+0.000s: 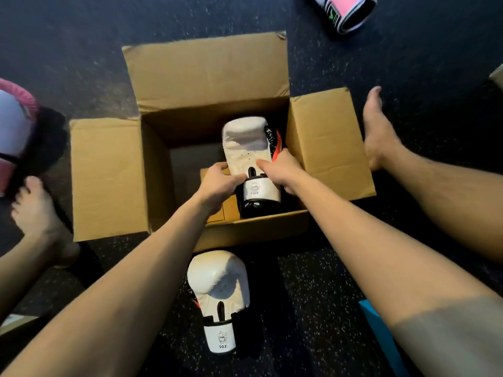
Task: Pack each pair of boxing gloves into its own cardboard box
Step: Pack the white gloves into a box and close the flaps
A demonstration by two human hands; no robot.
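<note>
An open cardboard box (206,72) stands on the dark floor with its flaps spread. Inside it, toward the right wall, is a white boxing glove (246,144) with a black cuff and an orange edge. My left hand (217,183) grips its left side near the wrist. My right hand (280,168) grips its right side. The matching white glove (219,289) lies on the floor in front of the box, between my forearms.
A pink and white glove (15,131) lies at the left edge, another pink glove (345,9) at the top right. My bare feet (378,131) flank the box. A blue object (381,336) is at the lower right.
</note>
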